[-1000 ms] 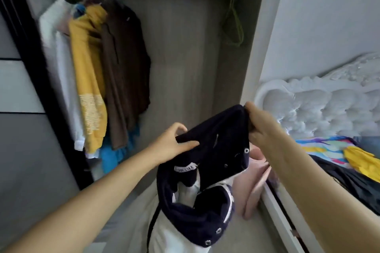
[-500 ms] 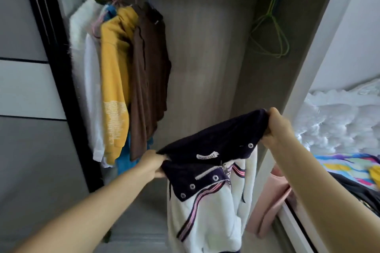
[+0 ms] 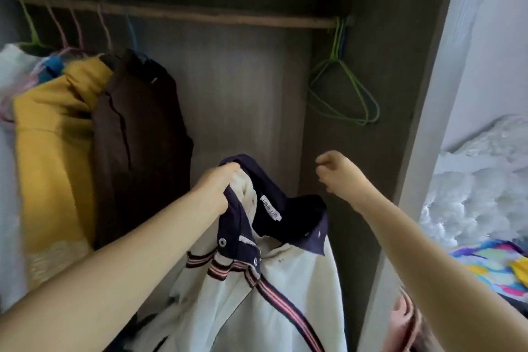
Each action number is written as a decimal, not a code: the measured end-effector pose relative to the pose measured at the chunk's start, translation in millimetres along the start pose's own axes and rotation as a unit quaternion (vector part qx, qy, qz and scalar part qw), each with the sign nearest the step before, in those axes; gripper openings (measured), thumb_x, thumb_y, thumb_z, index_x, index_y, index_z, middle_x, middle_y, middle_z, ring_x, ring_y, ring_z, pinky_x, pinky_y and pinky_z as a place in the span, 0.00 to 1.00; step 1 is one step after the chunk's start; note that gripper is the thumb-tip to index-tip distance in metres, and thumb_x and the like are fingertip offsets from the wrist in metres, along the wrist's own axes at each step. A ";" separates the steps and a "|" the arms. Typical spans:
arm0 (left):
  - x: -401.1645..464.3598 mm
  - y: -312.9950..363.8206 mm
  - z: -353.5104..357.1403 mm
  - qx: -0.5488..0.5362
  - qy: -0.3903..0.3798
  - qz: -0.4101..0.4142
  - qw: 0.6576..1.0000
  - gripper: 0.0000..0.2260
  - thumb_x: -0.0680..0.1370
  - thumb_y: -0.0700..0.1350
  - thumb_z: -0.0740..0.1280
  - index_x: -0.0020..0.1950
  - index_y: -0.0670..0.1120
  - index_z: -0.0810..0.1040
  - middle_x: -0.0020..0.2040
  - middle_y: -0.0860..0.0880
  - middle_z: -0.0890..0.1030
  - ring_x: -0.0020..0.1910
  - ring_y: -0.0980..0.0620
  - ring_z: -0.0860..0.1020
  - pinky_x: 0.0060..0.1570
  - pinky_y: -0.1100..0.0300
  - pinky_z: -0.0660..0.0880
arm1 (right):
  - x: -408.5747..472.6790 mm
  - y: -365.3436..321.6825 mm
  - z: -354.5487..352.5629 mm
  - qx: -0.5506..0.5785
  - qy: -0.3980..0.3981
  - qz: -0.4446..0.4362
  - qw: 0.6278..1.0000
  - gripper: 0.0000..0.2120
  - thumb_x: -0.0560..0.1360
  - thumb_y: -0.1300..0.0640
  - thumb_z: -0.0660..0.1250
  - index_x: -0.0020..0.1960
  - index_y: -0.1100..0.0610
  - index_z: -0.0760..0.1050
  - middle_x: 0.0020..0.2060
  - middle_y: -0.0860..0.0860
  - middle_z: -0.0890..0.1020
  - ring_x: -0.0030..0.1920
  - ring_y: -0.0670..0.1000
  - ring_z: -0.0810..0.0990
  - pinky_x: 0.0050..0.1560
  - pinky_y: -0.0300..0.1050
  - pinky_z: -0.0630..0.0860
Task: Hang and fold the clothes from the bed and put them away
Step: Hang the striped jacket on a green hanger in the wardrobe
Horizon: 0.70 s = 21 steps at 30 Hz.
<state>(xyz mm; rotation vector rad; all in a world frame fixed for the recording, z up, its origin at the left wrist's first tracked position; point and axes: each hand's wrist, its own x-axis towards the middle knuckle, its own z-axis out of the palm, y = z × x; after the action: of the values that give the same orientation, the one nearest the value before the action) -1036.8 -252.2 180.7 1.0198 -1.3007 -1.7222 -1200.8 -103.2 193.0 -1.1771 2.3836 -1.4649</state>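
A white jacket (image 3: 265,288) with a navy collar hangs in front of the open wardrobe, held up by the left hand (image 3: 217,188).

The left hand grips the collar in a closed fist; the right hand (image 3: 340,173) is raised just beside it, fingers curled, holding nothing; behind, a yellow top (image 3: 54,134) and a brown top (image 3: 137,128) hang from the rail (image 3: 217,17); green hangers (image 3: 343,88) hang bare at its right end.

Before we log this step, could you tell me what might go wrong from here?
Only the left hand grips the jacket at its collar, so it may slip or bunch. The right hand is off it, fingers curled, below the empty green hangers; pulling one free could tangle or drag the others along.
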 end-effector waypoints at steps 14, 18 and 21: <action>105.8 55.1 16.5 0.005 -0.068 0.036 0.997 0.06 0.75 0.43 0.69 0.40 0.44 0.78 0.25 0.48 0.80 0.29 0.50 0.80 0.27 0.63 0.73 | 243.3 -79.8 -82.7 -0.533 0.219 -0.079 0.813 0.13 0.78 0.66 0.59 0.61 0.66 0.76 0.59 0.63 0.77 0.61 0.63 0.76 0.55 0.55 0.74; 127.3 55.0 19.4 0.024 -0.089 0.037 0.995 0.03 0.75 0.42 0.69 0.41 0.43 0.79 0.32 0.45 0.82 0.33 0.49 0.80 0.35 0.59 0.75 | 255.5 -75.2 -79.8 -0.539 0.238 -0.117 0.800 0.14 0.78 0.69 0.56 0.58 0.70 0.76 0.56 0.66 0.78 0.59 0.66 0.77 0.54 0.57 0.75; 139.0 55.5 22.4 0.031 -0.106 0.035 0.993 0.04 0.75 0.41 0.69 0.40 0.43 0.79 0.31 0.45 0.82 0.34 0.48 0.80 0.37 0.57 0.76 | 254.8 -82.6 -78.2 -0.510 0.281 -0.163 0.797 0.15 0.78 0.69 0.54 0.60 0.71 0.73 0.58 0.67 0.75 0.61 0.66 0.72 0.56 0.58 0.72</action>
<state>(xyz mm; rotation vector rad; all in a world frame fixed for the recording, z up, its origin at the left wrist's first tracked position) -1109.4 -380.1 216.3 0.8315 -1.5152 -1.7831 -1367.6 -234.6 374.1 -1.5015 3.7690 -0.4672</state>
